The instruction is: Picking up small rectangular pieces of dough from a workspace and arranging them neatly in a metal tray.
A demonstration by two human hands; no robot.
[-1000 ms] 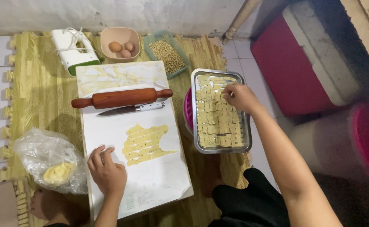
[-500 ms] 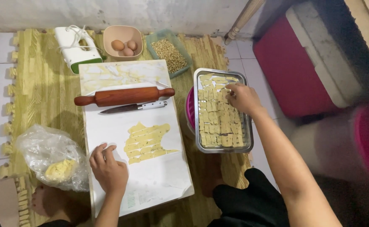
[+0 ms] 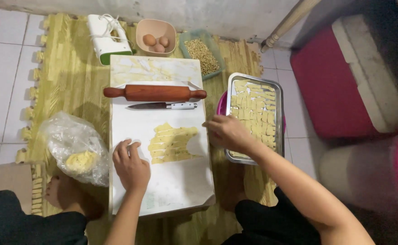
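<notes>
We kneel over a yellow mat [image 3: 67, 86] bearing a white board [image 3: 162, 190], with a metal tray [image 3: 278, 97] of cut dough strips just right of it. On the board lie a rolling pin [image 3: 154, 93] and knife [image 3: 162, 106] at the far end and a cut dough sheet [image 3: 174, 143] in the middle. Our left hand [image 3: 131, 165] rests flat on the board, fingers loosely together, just left of the dough; our right hand [image 3: 228, 132] hovers between dough and tray, fingers curled, holding nothing we can make out.
</notes>
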